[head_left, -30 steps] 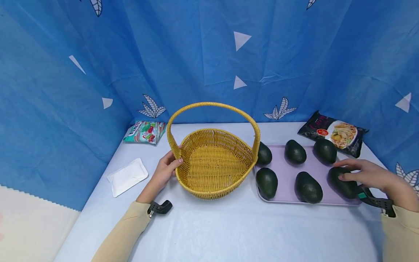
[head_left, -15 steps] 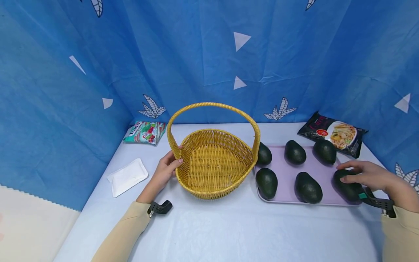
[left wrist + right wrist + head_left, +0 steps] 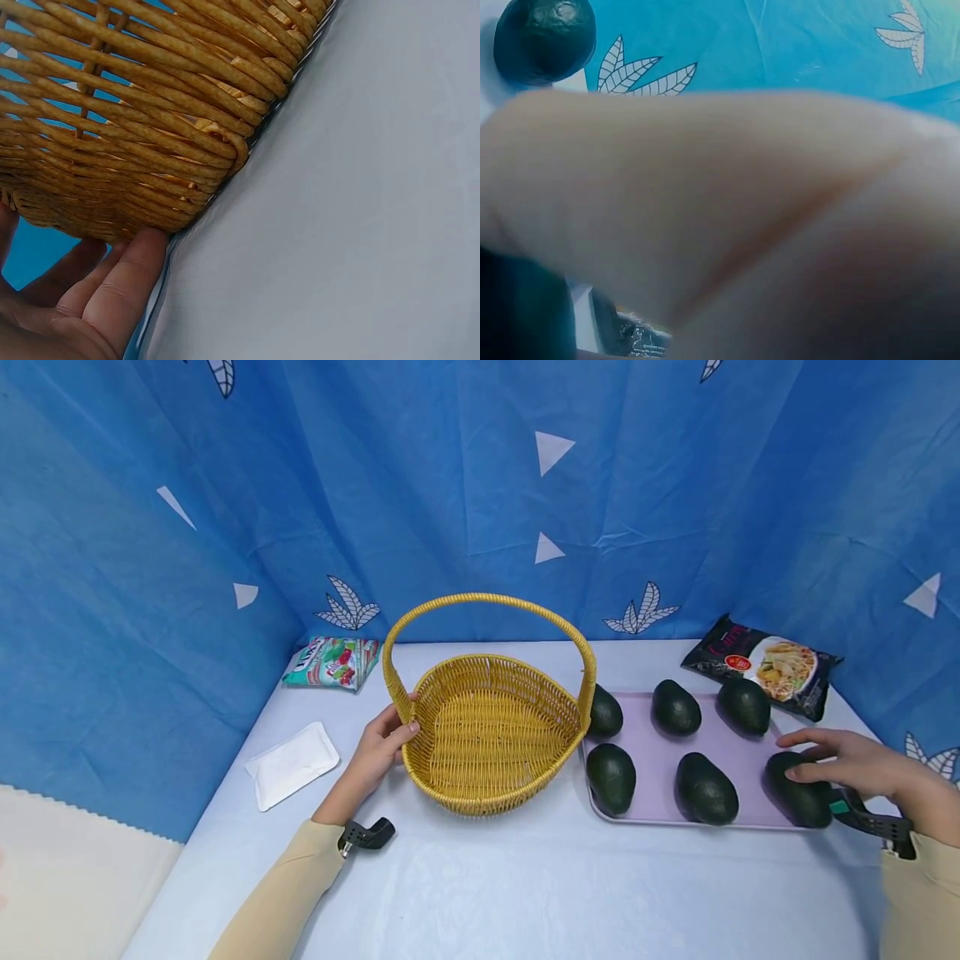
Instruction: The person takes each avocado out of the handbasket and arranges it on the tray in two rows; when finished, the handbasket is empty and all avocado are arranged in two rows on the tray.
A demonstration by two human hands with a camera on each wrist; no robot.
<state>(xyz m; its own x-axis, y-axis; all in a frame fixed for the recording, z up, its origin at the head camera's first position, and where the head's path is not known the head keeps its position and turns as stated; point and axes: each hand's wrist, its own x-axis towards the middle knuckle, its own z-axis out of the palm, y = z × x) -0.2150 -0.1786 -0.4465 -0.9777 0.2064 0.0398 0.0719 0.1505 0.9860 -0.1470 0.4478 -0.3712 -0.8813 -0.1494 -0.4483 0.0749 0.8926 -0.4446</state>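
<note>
A yellow wicker basket (image 3: pixel 480 797) with a tall hoop handle stands mid-table, nothing inside it. My left hand (image 3: pixel 390 731) holds its left wall, thumb at the rim; in the left wrist view its fingers (image 3: pixel 112 292) lie against the basket (image 3: pixel 150 112) low on the outside. To the right, a lilac tray (image 3: pixel 660 760) carries several dark green avocados. My right hand (image 3: pixel 806 758) lies over the near-right avocado (image 3: pixel 795 793), thumb pressed on it. In the right wrist view the palm (image 3: pixel 742 210) fills the picture, with another avocado (image 3: pixel 544 37) at top left.
A black noodle packet (image 3: pixel 765 664) lies behind the tray. A green snack packet (image 3: pixel 332 662) sits at the back left and a white sachet (image 3: pixel 292 764) left of the basket. Blue curtain (image 3: pixel 480 485) closes in the back and sides. The table (image 3: pixel 525 885) is pale blue.
My right hand has slid a little to the right, and the avocado under it has shifted right with it. The left hand and basket have stayed put.
</note>
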